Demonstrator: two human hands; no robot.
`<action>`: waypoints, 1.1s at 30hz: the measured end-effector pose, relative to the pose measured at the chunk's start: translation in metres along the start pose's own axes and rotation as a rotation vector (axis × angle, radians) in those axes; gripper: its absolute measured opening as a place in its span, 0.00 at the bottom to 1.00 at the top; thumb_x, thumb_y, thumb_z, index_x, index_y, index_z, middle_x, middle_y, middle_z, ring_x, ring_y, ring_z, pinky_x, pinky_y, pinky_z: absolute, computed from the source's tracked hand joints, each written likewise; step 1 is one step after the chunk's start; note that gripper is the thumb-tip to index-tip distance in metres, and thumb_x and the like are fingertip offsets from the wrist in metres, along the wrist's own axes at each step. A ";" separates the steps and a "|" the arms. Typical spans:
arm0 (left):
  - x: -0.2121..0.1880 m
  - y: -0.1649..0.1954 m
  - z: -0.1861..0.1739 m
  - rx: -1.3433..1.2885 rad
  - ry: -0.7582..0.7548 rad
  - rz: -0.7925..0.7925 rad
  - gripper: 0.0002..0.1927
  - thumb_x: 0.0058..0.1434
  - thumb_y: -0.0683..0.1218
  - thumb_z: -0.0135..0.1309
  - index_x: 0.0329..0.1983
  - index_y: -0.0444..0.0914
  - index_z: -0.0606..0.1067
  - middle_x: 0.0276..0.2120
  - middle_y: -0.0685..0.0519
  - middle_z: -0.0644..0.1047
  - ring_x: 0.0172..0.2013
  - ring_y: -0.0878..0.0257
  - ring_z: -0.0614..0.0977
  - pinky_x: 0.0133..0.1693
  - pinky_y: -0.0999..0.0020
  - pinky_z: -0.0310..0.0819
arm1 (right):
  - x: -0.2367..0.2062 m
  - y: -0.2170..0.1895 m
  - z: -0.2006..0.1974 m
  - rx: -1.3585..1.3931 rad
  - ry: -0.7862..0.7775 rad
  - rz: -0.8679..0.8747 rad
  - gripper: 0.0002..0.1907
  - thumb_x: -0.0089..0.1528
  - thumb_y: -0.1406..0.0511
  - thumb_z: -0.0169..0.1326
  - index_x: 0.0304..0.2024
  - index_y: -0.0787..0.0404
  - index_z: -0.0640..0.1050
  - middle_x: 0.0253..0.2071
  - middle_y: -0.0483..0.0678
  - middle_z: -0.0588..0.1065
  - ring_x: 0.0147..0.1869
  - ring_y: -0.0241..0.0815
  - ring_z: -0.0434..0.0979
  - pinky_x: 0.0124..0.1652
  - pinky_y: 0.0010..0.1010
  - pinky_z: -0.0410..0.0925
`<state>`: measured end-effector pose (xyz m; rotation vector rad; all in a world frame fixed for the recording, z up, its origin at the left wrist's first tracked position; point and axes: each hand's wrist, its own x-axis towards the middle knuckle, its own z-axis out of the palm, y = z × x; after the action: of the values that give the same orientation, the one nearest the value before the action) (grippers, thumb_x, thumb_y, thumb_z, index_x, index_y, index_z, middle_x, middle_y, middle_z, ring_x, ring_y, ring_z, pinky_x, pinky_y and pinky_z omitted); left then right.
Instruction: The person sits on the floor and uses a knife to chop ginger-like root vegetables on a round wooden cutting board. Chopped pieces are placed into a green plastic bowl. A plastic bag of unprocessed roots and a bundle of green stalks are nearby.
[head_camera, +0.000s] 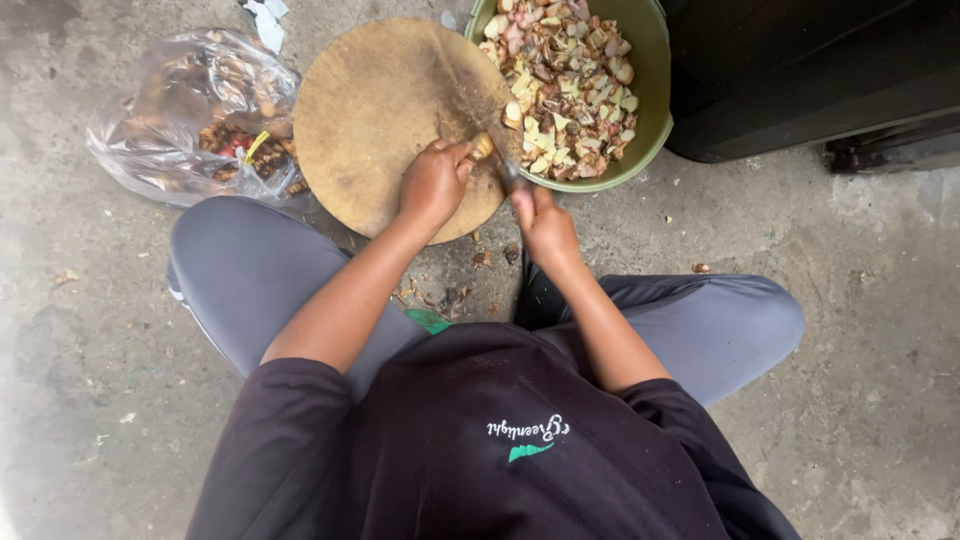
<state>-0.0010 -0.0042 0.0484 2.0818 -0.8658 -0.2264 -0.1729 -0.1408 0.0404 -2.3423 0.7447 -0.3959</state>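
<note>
My left hand (435, 180) pinches a small tan root piece (484, 147) at the right edge of a round wooden chopping board (375, 110). Beside it, my right hand (540, 220) grips a knife (503, 160) whose blade is blurred and lies over the board's right side, next to the root piece. Just right of the board stands a green bowl (655, 70) full of chopped pale and pinkish root pieces (565, 85).
A clear plastic bag (190, 115) with brown roots lies left of the board. A black box-like object (800, 75) stands at the upper right. Small peel scraps (480, 260) lie on the concrete floor between my grey-trousered knees.
</note>
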 end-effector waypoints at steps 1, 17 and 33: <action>0.001 0.002 -0.001 -0.017 -0.030 -0.067 0.15 0.58 0.42 0.61 0.50 0.38 0.81 0.45 0.40 0.80 0.41 0.46 0.82 0.44 0.54 0.77 | 0.005 0.003 0.003 -0.201 -0.102 0.045 0.24 0.75 0.47 0.48 0.48 0.62 0.77 0.30 0.58 0.77 0.31 0.58 0.80 0.35 0.43 0.69; 0.011 -0.009 0.011 0.029 -0.056 0.036 0.09 0.62 0.47 0.60 0.40 0.38 0.83 0.37 0.41 0.80 0.37 0.46 0.81 0.41 0.51 0.76 | 0.011 0.004 -0.007 -0.130 -0.150 0.095 0.28 0.75 0.46 0.41 0.54 0.63 0.73 0.28 0.56 0.77 0.32 0.56 0.79 0.35 0.45 0.72; 0.011 -0.013 0.011 0.027 -0.054 -0.009 0.09 0.64 0.49 0.60 0.40 0.39 0.83 0.36 0.41 0.79 0.35 0.45 0.82 0.41 0.51 0.76 | 0.014 0.013 -0.005 -0.106 -0.136 0.015 0.27 0.75 0.44 0.40 0.46 0.60 0.75 0.26 0.52 0.75 0.29 0.51 0.78 0.32 0.40 0.69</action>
<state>0.0090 -0.0133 0.0331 2.1138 -0.8966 -0.2781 -0.1698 -0.1601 0.0370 -2.4329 0.7340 -0.1924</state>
